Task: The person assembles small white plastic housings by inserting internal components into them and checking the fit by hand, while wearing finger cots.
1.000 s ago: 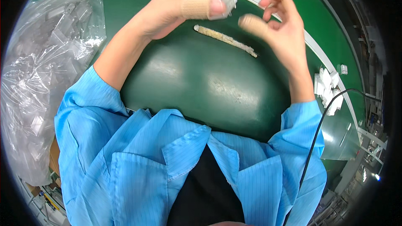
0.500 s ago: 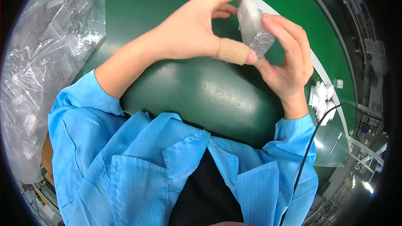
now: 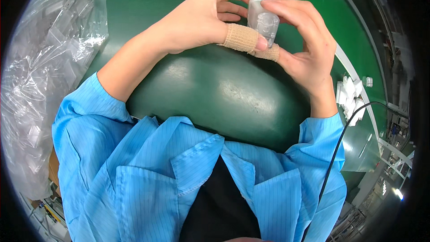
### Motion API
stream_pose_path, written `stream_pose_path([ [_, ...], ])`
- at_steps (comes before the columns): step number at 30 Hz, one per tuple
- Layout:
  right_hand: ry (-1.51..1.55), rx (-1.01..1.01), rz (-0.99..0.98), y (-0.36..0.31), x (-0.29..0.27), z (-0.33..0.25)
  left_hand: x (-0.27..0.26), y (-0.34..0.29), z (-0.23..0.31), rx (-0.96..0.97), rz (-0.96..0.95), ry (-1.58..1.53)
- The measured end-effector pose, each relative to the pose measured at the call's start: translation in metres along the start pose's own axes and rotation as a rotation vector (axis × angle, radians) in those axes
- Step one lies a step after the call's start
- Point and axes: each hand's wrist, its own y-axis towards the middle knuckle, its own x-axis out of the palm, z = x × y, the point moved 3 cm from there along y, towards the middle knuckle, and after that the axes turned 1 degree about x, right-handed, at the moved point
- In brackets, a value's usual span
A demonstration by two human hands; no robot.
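- The left hand (image 3: 201, 18) and the right hand (image 3: 304, 47) are both holding one small translucent plastic housing with rounded corners (image 3: 263, 20), above the far part of the dark green conveyor belt (image 3: 215, 94).
- The left hand is pinching it with the bandaged thumb, the other fingers staying loose; the right hand is closing on it from the other side.
- It is looking light, stiff and smooth, probably a bit slippery; gripping the flat side edges seems safest.
- A clear plastic bag of similar parts (image 3: 45, 62) is lying left of the belt, and small white plastic parts (image 3: 350, 96) are lying at its right edge.
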Motion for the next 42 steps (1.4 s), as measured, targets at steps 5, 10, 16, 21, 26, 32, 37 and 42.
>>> stream_pose_path([
  [5, 0.063, 0.047, -0.011, -0.003, 0.001, 0.005, 0.002, -0.001, 0.002, -0.071, -0.020, -0.108],
  [10, 0.065, 0.083, 0.001, -0.004, 0.002, 0.005, 0.004, 0.000, -0.001, 0.005, -0.010, -0.091],
  [16, 0.020, 0.071, -0.007, -0.004, -0.001, 0.002, 0.004, -0.001, 0.005, -0.077, -0.028, -0.159],
  [21, 0.025, 0.049, 0.005, -0.002, 0.000, 0.003, 0.002, -0.002, 0.009, 0.605, -0.242, 0.079],
  [26, 0.021, 0.001, 0.025, -0.003, 0.000, 0.004, 0.006, -0.002, 0.012, -0.161, -0.044, -0.321],
  [32, 0.108, 0.148, 0.095, 0.002, -0.006, 0.000, -0.001, 0.001, 0.006, -0.139, -0.026, -0.413],
  [37, -0.036, 0.660, -0.434, -0.018, -0.013, 0.024, 0.001, 0.002, 0.016, -0.040, 0.077, -0.335],
  [42, 0.119, 0.642, -0.619, -0.018, 0.008, 0.011, -0.011, 0.021, -0.011, 0.854, -0.228, -0.088],
])
